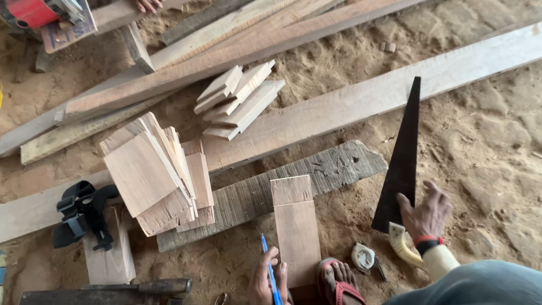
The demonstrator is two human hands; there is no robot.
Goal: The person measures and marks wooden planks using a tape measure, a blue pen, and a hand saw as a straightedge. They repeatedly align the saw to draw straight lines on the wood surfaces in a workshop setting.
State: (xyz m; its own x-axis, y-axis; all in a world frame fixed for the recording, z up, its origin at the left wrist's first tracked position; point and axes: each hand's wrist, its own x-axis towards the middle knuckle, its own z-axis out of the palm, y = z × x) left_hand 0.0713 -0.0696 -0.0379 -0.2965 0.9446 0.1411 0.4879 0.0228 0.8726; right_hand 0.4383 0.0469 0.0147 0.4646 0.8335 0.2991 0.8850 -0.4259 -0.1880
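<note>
- Your left hand (265, 282) is low in the view, closed around a blue pen (270, 271). The pen tip points up, away from you.
- Just beside that hand lies a short flat board (296, 226). Its far end rests on a rough grey plank (271, 192), and its near end is next to your foot in a red sandal (339, 282).
- Your right hand (426, 214) is out to the right. Its fingers are bent and rest on the wide end of a hand saw (402, 164).
- The saw lies flat on the sandy ground (485, 147). Its dark blade points away from you, and its pale handle (403, 245) is under your wrist.
- A small tape measure (363, 257) sits on the sand between your foot and the saw handle.
- To the left, a pile of cut wood pieces (152, 181) leans on a long pale plank (361, 101).
- A smaller pile of pieces (237, 99) sits farther off on that long plank.
- A black strap (82, 212) lies at the left, near the big pile.
</note>
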